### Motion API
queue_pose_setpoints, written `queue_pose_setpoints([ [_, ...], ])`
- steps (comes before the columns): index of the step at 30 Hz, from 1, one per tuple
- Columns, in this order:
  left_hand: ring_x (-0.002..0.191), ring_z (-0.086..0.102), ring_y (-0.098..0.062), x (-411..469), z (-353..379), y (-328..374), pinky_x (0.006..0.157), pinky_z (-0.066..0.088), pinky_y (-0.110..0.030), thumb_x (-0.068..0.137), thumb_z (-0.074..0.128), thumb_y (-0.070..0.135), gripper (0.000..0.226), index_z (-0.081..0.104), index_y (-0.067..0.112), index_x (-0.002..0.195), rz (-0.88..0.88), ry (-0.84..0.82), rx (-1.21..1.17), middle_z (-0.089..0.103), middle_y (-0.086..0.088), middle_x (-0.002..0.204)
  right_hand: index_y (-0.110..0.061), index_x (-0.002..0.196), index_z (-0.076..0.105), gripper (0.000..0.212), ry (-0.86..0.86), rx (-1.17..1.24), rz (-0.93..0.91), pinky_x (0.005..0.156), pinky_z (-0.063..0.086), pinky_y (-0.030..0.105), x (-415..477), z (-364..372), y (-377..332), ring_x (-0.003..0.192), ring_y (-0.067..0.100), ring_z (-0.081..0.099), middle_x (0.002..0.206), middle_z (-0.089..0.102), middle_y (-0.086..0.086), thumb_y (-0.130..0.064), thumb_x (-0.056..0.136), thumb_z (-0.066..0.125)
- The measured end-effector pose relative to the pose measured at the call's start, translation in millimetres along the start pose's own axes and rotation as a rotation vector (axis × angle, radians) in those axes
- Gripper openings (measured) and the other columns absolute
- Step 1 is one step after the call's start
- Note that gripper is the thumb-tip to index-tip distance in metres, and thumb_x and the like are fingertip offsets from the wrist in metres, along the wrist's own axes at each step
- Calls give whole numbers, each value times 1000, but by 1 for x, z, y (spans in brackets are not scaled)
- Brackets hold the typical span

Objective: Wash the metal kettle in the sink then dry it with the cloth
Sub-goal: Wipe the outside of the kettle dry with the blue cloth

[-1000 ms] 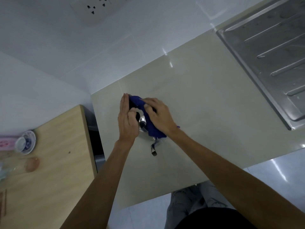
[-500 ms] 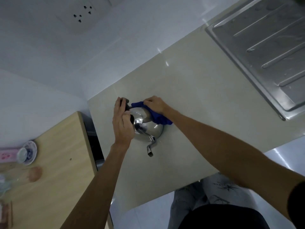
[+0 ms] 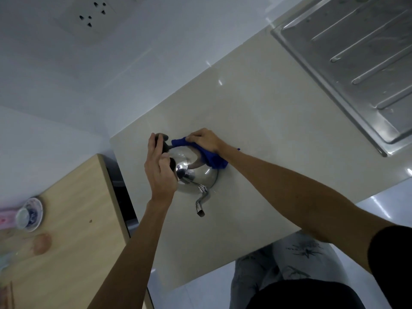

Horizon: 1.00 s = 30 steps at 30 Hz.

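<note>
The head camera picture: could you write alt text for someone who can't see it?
A person's left hand steadies a shiny metal kettle on a pale countertop while the right hand wipes it with a blue cloth. A steel sink drainboard lies at upper right.

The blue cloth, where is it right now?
In the head view, the blue cloth sits mid-frame, pressed by the right hand against the far side of the metal kettle on the pale counter.
</note>
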<state>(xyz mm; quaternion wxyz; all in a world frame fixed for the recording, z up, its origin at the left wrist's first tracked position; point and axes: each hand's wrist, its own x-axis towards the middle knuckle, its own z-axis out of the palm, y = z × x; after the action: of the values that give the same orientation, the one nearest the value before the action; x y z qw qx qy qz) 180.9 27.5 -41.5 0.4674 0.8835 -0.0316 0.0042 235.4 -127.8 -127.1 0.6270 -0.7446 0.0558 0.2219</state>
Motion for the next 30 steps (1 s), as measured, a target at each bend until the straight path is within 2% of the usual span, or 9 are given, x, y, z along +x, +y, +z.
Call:
queue_pose_setpoints([
  [3,144,32,-11,1,1,1,119,28,-25,86,27,34,67,49,1,140,-4,7,-23,35,-14,157,-13,77,66,39,39,59,39,82,44,39,-2,4,9,82,21,57,82,64,6,-28,102,41],
  [6,145,32,-14,-1,1,1,119,28,-27,86,28,32,64,50,4,139,-16,22,-45,36,-13,156,-5,114,66,38,215,110,-79,96,43,34,-34,18,31,103,21,57,113,66,14,-18,103,32],
  [8,146,31,-14,-2,1,1,121,27,-28,86,28,30,63,51,4,138,-8,20,-60,38,-12,155,-4,137,50,39,363,103,-168,107,32,25,-66,38,51,121,15,48,135,55,13,-14,105,31],
  [13,144,30,-3,-2,1,2,117,26,-18,87,27,29,64,53,1,137,13,-3,-44,39,-13,155,-13,155,20,52,441,141,-130,121,13,21,-127,87,75,149,10,18,162,24,2,-25,106,33],
  [17,142,33,-3,-3,2,2,115,27,-16,86,28,31,65,51,1,139,3,5,-62,38,-12,156,-10,136,53,38,489,200,-109,98,35,10,-105,55,59,117,10,54,133,60,7,-13,101,39],
  [19,143,34,-6,-2,2,1,117,29,-21,86,28,30,64,52,1,138,-3,19,-58,39,-12,155,-10,107,68,33,381,98,-75,78,39,21,-70,30,38,89,17,57,102,69,10,-18,95,39],
  [22,143,37,-12,-3,4,0,117,31,-24,85,28,29,63,54,2,136,-2,41,-70,41,-8,153,-13,71,57,34,63,-73,17,74,37,32,-13,6,2,74,21,52,78,61,10,-27,96,39],
  [27,143,38,-12,1,4,-6,118,33,-31,86,29,21,58,59,-2,129,8,30,-54,48,-17,148,-6,71,52,37,44,21,79,73,38,36,-4,7,1,70,20,49,76,57,11,-27,99,39],
  [30,142,37,-5,-1,5,-3,115,32,-19,87,29,21,57,60,1,131,-21,75,-41,46,-11,150,-6,103,65,34,196,101,2,87,41,36,-33,20,26,94,24,57,104,66,14,-22,100,36],
])
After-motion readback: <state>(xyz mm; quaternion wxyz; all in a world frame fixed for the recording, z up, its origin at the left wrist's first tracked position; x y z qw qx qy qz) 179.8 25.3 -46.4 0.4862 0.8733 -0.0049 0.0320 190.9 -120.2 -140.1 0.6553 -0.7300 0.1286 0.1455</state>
